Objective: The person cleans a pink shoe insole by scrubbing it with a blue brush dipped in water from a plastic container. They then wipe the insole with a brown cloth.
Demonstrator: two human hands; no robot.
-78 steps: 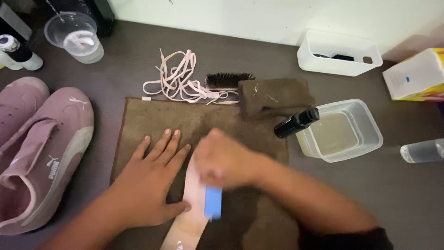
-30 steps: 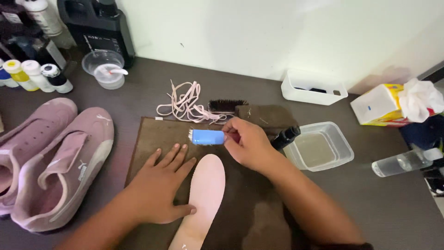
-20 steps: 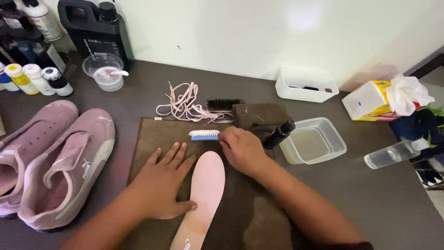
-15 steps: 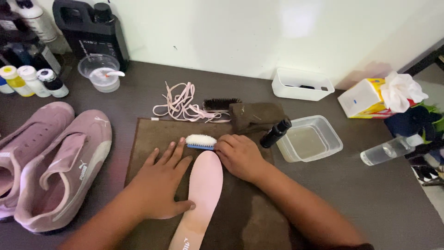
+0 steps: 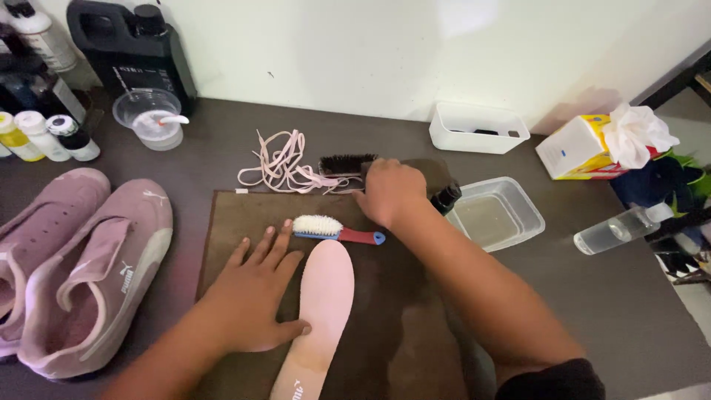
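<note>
The left hand (image 5: pixel 252 300) lies flat on the brown towel (image 5: pixel 385 326), fingers (image 5: pixel 270 241) spread, thumb touching the left edge of the pink insole (image 5: pixel 320 311). The insole's long axis runs away from the person, its toe end pointing at the brush (image 5: pixel 337 230). That brush lies crosswise just beyond the insole, white bristles to the left, near the left fingertips, red-and-blue handle to the right. Farther back, the right hand (image 5: pixel 389 191) rests on a dark cloth (image 5: pixel 437 172) at the towel's far edge, fingers curled down; whether they pinch anything I cannot tell. A dark-bristled brush (image 5: pixel 344 163) and pink laces (image 5: pixel 285 167) lie just left of it on the counter (image 5: pixel 607 311).
</note>
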